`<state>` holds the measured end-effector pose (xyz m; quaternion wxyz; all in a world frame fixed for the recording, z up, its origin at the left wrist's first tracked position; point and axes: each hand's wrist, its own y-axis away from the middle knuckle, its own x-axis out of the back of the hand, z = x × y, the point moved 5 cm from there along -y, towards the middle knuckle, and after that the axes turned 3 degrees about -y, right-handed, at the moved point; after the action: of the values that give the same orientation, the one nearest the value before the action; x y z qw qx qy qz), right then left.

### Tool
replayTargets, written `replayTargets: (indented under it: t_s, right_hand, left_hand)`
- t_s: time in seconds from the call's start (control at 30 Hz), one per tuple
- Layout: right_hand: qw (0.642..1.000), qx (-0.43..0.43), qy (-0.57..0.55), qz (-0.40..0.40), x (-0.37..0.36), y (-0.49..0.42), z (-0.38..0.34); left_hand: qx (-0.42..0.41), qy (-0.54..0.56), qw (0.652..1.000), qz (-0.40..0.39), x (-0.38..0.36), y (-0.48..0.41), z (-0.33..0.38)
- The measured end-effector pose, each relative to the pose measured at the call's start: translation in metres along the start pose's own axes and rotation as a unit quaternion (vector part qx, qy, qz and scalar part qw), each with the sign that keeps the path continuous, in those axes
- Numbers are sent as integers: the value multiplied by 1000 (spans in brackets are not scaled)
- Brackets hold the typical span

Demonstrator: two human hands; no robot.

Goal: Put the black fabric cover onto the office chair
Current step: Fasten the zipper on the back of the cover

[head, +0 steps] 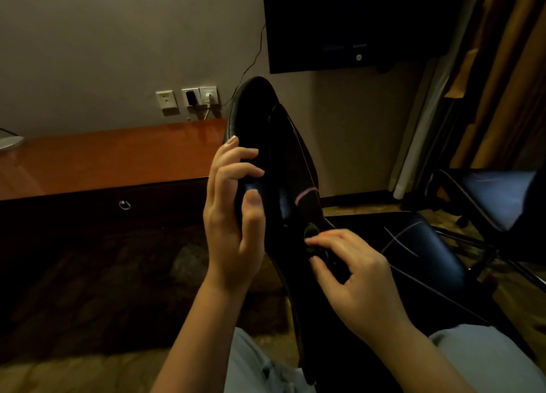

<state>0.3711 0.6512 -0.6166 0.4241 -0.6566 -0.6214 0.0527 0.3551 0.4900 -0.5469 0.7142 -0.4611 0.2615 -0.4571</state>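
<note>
Fitting the black fabric cover (312, 232) onto the office chair (257, 106), and it looked like early days.
Left hand (233, 215) had its fingers curled round the tipped backrest's edge, thumb on the front. Right hand (357, 271) pinched a bunched bit of cover low on the backrest, the rest lost in the dark. Next move, I'd guess, called for finding the opening and stretching it over the top.

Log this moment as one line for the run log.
left hand grips chair back edge | right hand pinches black fabric low on the back | cover fitted: cannot tell, too dark
</note>
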Motion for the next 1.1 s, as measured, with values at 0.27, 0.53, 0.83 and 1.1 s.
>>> replayTargets:
  t_s: [0.27, 0.53, 0.83, 1.1]
  right_hand:
    - [1000, 7, -9, -4, 7, -10, -8]
    - [1000, 18, -12, 16, -1, -8, -10]
    - [999, -7, -30, -31, 7, -13, -8]
    - [999, 19, -29, 11, -1, -15, -16]
  left_hand:
    - [0, 10, 1000, 6, -2, 1, 1]
    - [2, -5, 1000, -8, 1, 0, 1]
    - [-4, 10, 1000, 12, -3, 1, -1]
    - [2, -8, 1000, -13, 2, -1, 0]
